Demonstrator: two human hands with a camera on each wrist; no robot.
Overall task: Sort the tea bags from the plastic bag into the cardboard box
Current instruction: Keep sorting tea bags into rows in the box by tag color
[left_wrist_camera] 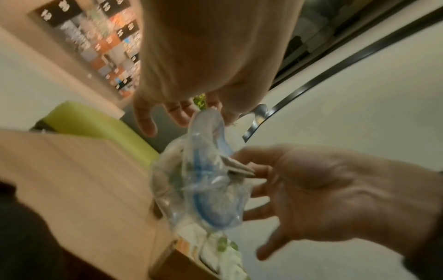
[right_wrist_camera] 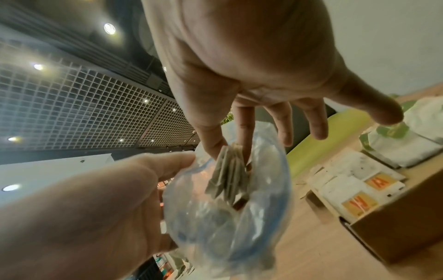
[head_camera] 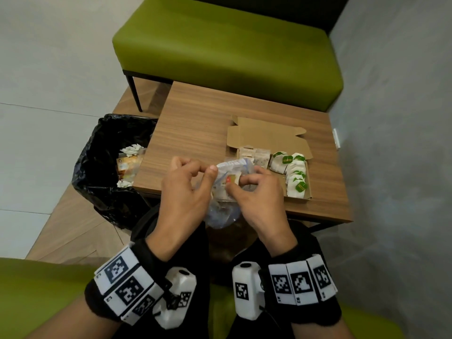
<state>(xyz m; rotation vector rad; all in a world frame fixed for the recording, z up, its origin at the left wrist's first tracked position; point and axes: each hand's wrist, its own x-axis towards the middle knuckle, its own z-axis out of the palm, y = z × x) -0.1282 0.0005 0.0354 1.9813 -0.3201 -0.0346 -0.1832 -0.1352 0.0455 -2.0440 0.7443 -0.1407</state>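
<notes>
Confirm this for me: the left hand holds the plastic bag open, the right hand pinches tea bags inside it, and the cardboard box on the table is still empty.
Not quite: the cardboard box is not empty. The head view shows tea bags already lying in it, green-tagged ones on the right side and paler ones to their left. The rest holds: the left hand holds the plastic bag open, and the right hand pinches tea bags inside it.

Tea bags (head_camera: pixel 292 172) in box (head_camera: pixel 266 135) on table (head_camera: pixel 195 118)

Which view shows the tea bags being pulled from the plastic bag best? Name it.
The right wrist view: the tea bags sit pinched edge-on in the right hand at the plastic bag mouth. The left wrist view shows only a blurred corner; the head view shows one red-and-yellow tag between both hands.
</notes>
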